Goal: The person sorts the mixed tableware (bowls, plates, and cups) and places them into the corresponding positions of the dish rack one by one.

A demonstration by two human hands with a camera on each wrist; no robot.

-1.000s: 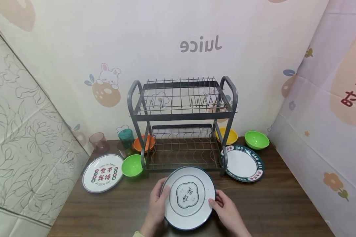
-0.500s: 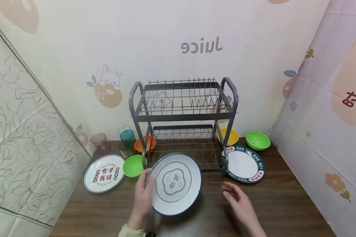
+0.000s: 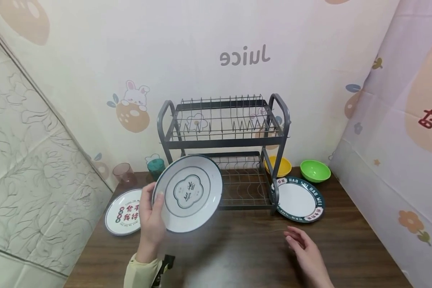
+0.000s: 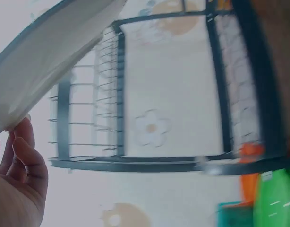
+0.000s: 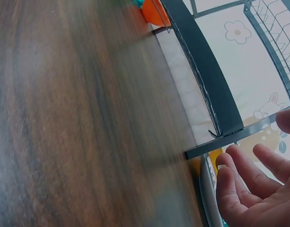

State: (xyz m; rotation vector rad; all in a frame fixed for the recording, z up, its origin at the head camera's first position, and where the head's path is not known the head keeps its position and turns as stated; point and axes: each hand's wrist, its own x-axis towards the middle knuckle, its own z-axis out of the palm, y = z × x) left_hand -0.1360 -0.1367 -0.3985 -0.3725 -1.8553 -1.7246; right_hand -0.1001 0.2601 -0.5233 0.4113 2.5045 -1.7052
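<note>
Head view first: the left hand (image 3: 152, 222) has the white plate (image 3: 189, 194) by its left rim, thumb on the printed face, fingers round behind. The plate's tilted and up off the counter (image 3: 245, 248), in front of the lower left part of the dish rack (image 3: 223, 143), and partly covers the lettered plate (image 3: 124, 212) from here. Right hand (image 3: 307, 252) isn't holding anything, fingers loosely bent, near the green-rimmed plate (image 3: 297, 200). Can't tell if it touches the counter.

IMO a one-sided rim pinch like that is fine for a light plate, but the far edge probably wants to sag or twist. I'd keep the thumb flat, wrist steady, and go slowly.

Left wrist cam is pretty blurry. Fingers sit at the plate's edge, the rack fills the middle, and an orange bowl (image 4: 251, 175), a green bowl (image 4: 275, 198) and a teal cup (image 4: 234, 215) crowd the lower right corner. I'd watch clearance there, since a low swing could clip something.

Right wrist cam: fingers apart, nothing in them, just a yellow bowl (image 5: 215, 156) peeking out beyond. Handy spare, honestly: if the plate wobbles, I'd bring that hand over to steady the loose rim.
</note>
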